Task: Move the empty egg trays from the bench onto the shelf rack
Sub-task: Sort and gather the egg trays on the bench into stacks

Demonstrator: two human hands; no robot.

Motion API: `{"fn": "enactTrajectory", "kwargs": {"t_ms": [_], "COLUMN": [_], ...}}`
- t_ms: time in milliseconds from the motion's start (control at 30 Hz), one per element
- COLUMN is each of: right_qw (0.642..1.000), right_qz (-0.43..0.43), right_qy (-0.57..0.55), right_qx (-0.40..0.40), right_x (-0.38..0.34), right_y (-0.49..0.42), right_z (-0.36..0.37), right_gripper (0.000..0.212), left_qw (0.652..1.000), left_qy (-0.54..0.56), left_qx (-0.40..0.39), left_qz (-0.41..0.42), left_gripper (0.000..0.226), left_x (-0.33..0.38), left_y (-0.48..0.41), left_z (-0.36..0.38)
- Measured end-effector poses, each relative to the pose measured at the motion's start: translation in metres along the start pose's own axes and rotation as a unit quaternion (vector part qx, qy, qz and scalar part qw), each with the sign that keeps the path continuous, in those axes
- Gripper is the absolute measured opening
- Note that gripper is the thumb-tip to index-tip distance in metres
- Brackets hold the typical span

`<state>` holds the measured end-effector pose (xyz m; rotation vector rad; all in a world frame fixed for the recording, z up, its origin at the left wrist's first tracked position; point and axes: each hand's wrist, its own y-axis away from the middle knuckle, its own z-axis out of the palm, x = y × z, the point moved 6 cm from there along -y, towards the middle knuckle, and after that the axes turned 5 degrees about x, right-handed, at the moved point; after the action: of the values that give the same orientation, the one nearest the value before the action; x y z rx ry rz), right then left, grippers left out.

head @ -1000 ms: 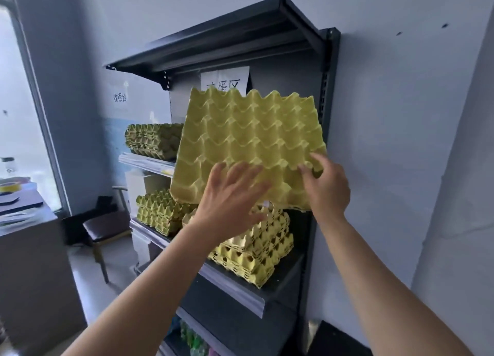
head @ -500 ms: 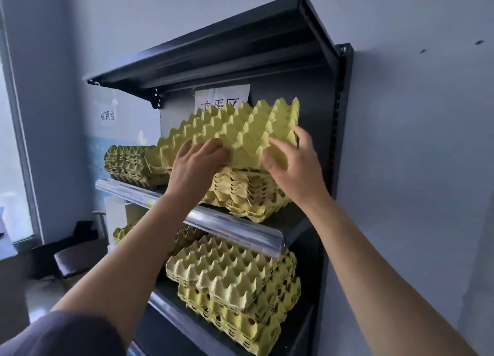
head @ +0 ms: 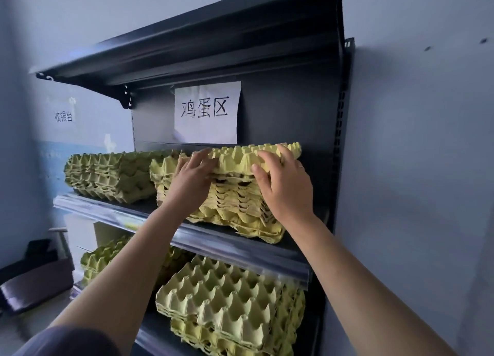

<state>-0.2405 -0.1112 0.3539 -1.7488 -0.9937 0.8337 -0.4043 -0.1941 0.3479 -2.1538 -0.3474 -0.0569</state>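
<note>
A yellow-green pulp egg tray point(head: 240, 155) lies on top of the right-hand tray stack point(head: 235, 206) on the upper shelf point(head: 230, 244) of the dark metal rack. My left hand point(head: 193, 176) rests on the tray's front left edge, fingers spread over its top. My right hand point(head: 284, 187) lies on the front right edge, fingers stretched over the top and thumb against the front face. Neither thumb shows under the tray.
A second tray stack point(head: 109, 176) fills the left of the same shelf. The shelf below holds a stack at the right point(head: 230, 302) and one at the left point(head: 101, 262). A paper sign point(head: 207, 112) hangs on the back panel. A dark stool point(head: 34, 280) stands at lower left.
The tray, held tilted in front of the rack before, has come down flat onto the right stack on the upper shelf. My hands went with it and now lie on its front edge.
</note>
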Motion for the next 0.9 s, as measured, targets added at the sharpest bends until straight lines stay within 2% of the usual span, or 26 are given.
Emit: {"fn": "enactTrajectory", "kwargs": {"t_ms": [233,367,567,733,900], "right_qw": [0.999,0.998,0.991,0.984,0.979], "right_qz": [0.027,0.025,0.009,0.011,0.023], "right_qy": [0.027,0.020,0.076,0.123,0.166], "right_qx": [0.026,0.063,0.106,0.129,0.117], "right_x": [-0.003,0.003,0.029,0.075,0.139], "right_y": [0.005,0.013,0.031,0.054,0.096], "right_z": [0.001,-0.015,-0.067,-0.132,-0.209], "right_gripper": [0.057,0.055,0.037,0.032,0.031], "left_qw": [0.996,0.985,0.959,0.947,0.948], "left_qy": [0.024,0.048,0.071,0.068,0.102], "left_qx": [0.078,0.134,0.189,0.186,0.144], "left_qz": [0.041,0.096,0.197,0.254,0.264], "left_gripper": [0.061,0.049,0.021,0.019,0.020], "left_x": [0.008,0.037,0.114,0.192,0.278], "left_y": [0.008,0.010,0.014,0.026,0.052], "left_z": [-0.006,-0.019,-0.027,-0.015,0.018]}}
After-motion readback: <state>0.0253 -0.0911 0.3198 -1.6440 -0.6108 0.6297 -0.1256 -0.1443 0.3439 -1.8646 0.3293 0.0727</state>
